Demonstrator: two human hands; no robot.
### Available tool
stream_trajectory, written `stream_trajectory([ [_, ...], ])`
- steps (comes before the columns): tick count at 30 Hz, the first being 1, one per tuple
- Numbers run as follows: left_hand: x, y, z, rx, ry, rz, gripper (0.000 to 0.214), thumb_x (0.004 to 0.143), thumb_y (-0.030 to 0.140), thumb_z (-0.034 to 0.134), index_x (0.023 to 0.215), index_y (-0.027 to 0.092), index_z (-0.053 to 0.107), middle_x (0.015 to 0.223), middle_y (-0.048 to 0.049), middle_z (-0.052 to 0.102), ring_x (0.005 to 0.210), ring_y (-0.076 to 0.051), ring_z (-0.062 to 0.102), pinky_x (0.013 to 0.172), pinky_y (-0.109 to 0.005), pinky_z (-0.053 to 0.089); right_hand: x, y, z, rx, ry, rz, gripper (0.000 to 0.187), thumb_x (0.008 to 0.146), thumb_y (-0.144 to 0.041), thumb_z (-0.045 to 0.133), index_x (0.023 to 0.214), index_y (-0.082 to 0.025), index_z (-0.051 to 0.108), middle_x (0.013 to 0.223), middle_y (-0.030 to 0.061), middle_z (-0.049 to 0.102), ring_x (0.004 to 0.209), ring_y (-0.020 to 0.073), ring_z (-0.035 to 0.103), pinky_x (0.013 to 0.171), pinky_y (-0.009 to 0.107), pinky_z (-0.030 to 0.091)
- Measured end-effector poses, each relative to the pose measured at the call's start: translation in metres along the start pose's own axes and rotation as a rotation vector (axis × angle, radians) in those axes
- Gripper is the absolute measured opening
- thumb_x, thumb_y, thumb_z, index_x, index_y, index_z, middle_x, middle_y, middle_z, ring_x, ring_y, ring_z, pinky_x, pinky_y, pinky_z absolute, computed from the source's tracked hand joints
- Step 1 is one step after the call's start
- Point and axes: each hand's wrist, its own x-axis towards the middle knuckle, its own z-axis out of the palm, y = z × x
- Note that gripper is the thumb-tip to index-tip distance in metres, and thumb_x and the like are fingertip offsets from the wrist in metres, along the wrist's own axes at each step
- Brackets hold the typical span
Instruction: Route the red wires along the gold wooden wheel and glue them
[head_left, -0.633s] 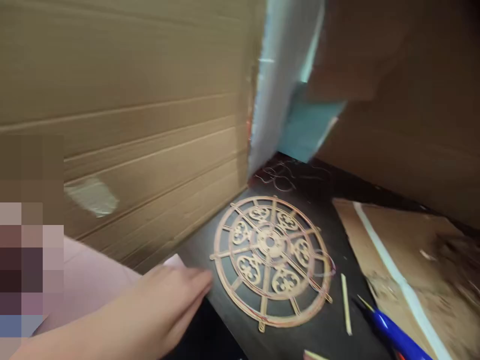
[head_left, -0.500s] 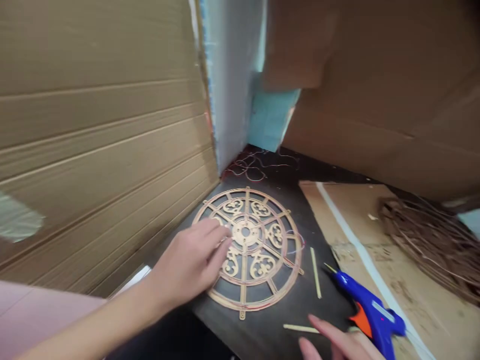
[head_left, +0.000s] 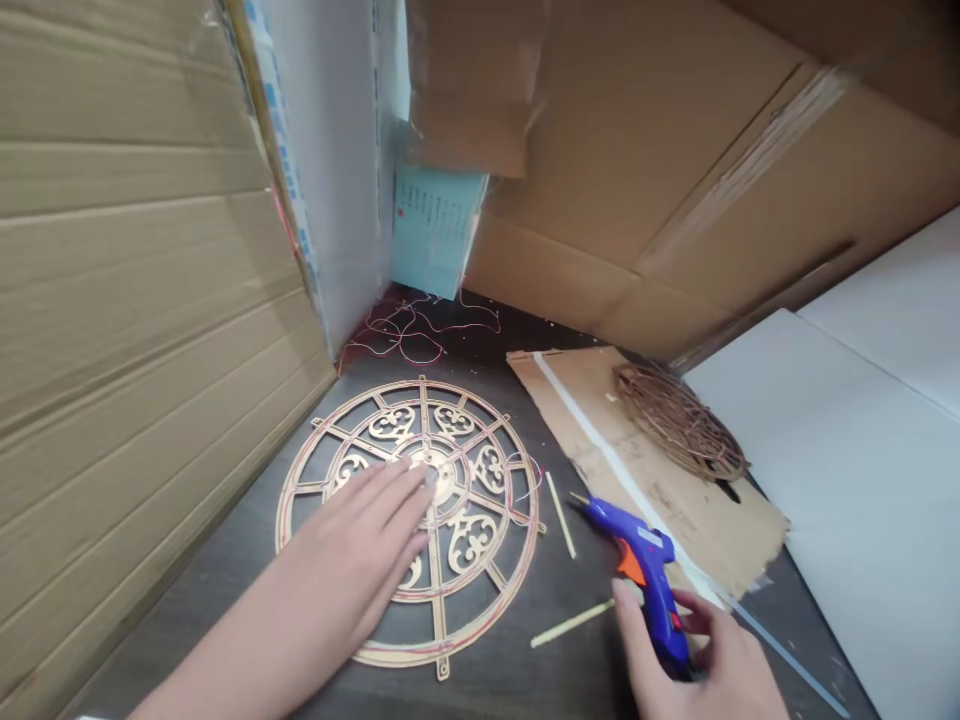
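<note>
My left hand (head_left: pixel 360 560) lies flat across the left and middle of a round wooden lattice frame (head_left: pixel 439 640), fingers stretched out over its hub. Thin red and pale wires run along the frame's rings, and scrollwork pieces sit between its spokes. My right hand (head_left: pixel 705 655) is closed around the handle of a blue hot glue gun (head_left: pixel 637 535) with an orange trigger. The gun's metal tip points to the far left, towards the frame. Two pale sticks (head_left: pixel 561 515) lie between frame and gun; one ends near my right thumb.
Loose thin wires (head_left: pixel 420 330) lie tangled at the back of the dark table. A cardboard sheet (head_left: pixel 570 385) to the right carries a stack of brown round lattice pieces (head_left: pixel 679 420). Cardboard walls (head_left: pixel 165 260) rise at the left and back. A white panel (head_left: pixel 862 450) stands at right.
My left hand has flattened from a bent-finger pose onto the frame. My right hand has come to the glue gun and closed on its handle. The view has swung to the right.
</note>
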Motion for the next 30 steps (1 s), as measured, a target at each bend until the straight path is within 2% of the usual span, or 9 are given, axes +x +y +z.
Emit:
stream_trajectory([
  [3,-0.004,0.004,-0.008,0.039,0.034,0.052,0.046,0.102,0.026,0.046,0.146,0.025,0.058,0.143,-0.0060,0.066,0.131,-0.030,0.063,0.109,-0.052,0.057,0.002,-0.014,0.000,-0.043,-0.022,0.037,0.059,0.075,-0.078,0.067,0.100,-0.024,0.069,0.089,0.0085,0.073,0.074,0.0301,0.070,0.052,0.035,0.050],
  [6,-0.010,0.003,-0.013,0.075,0.061,0.040,0.054,0.101,0.030,0.048,0.155,0.028,0.048,0.143,-0.0057,0.065,0.128,-0.032,0.065,0.102,-0.055,0.061,0.002,-0.012,0.004,-0.058,-0.035,0.063,0.062,0.075,-0.080,0.067,0.102,-0.024,0.070,0.095,0.0101,0.075,0.081,0.0331,0.072,0.055,0.036,0.052],
  [9,-0.014,0.001,-0.012,0.090,0.057,0.017,0.054,0.100,0.032,0.049,0.154,0.028,0.049,0.144,-0.0060,0.065,0.128,-0.032,0.065,0.101,-0.055,0.061,0.003,-0.006,0.011,-0.053,-0.068,0.099,0.065,0.072,-0.079,0.069,0.106,-0.024,0.070,0.105,0.0125,0.076,0.091,0.0371,0.073,0.059,0.040,0.056],
  [13,-0.014,0.004,-0.012,0.077,0.044,0.007,0.045,0.099,0.032,0.051,0.142,0.025,0.059,0.142,-0.0072,0.066,0.126,-0.032,0.064,0.101,-0.053,0.059,0.006,-0.004,0.015,-0.027,-0.139,0.206,0.067,0.069,-0.081,0.070,0.106,-0.025,0.072,0.114,0.0131,0.076,0.102,0.0411,0.073,0.072,0.047,0.061],
  [16,-0.013,0.011,-0.016,0.017,0.032,-0.025,0.029,0.099,0.031,0.052,0.122,0.025,0.068,0.128,-0.0074,0.071,0.115,-0.031,0.067,0.095,-0.050,0.058,0.007,-0.006,0.014,-0.019,-0.158,0.224,0.066,0.071,-0.080,0.068,0.108,-0.025,0.074,0.117,0.0119,0.076,0.099,0.0409,0.073,0.076,0.048,0.060],
  [20,-0.012,0.016,-0.019,-0.030,-0.038,-0.077,0.017,0.100,0.027,0.053,0.111,0.024,0.066,0.121,-0.0057,0.069,0.112,-0.029,0.064,0.099,-0.048,0.050,0.003,-0.010,0.014,-0.016,-0.067,0.207,0.058,0.073,-0.074,0.070,0.105,-0.026,0.075,0.104,0.0094,0.078,0.085,0.0342,0.072,0.068,0.041,0.055],
  [23,-0.013,0.013,-0.018,-0.022,-0.022,-0.037,0.018,0.101,0.028,0.054,0.115,0.022,0.064,0.124,-0.0061,0.069,0.114,-0.028,0.064,0.099,-0.046,0.048,-0.003,-0.016,0.017,-0.003,0.023,0.192,0.052,0.077,-0.069,0.068,0.105,-0.026,0.076,0.105,0.0076,0.078,0.088,0.0327,0.072,0.069,0.038,0.053],
  [27,-0.012,0.006,-0.016,0.036,0.009,0.006,0.027,0.102,0.030,0.055,0.125,0.020,0.063,0.129,-0.0062,0.070,0.119,-0.028,0.063,0.103,-0.047,0.048,-0.009,-0.029,0.019,0.033,0.203,0.157,0.053,0.085,-0.069,0.054,0.105,-0.024,0.077,0.107,0.0074,0.077,0.098,0.0345,0.073,0.077,0.040,0.051],
  [30,-0.012,0.003,-0.012,0.089,0.012,0.031,0.036,0.102,0.032,0.054,0.134,0.019,0.061,0.138,-0.0062,0.067,0.128,-0.030,0.061,0.108,-0.050,0.048,-0.009,-0.038,0.013,0.106,0.283,0.161,0.047,0.086,-0.063,0.055,0.092,-0.022,0.077,0.088,0.0071,0.076,0.081,0.0287,0.072,0.074,0.038,0.050],
])
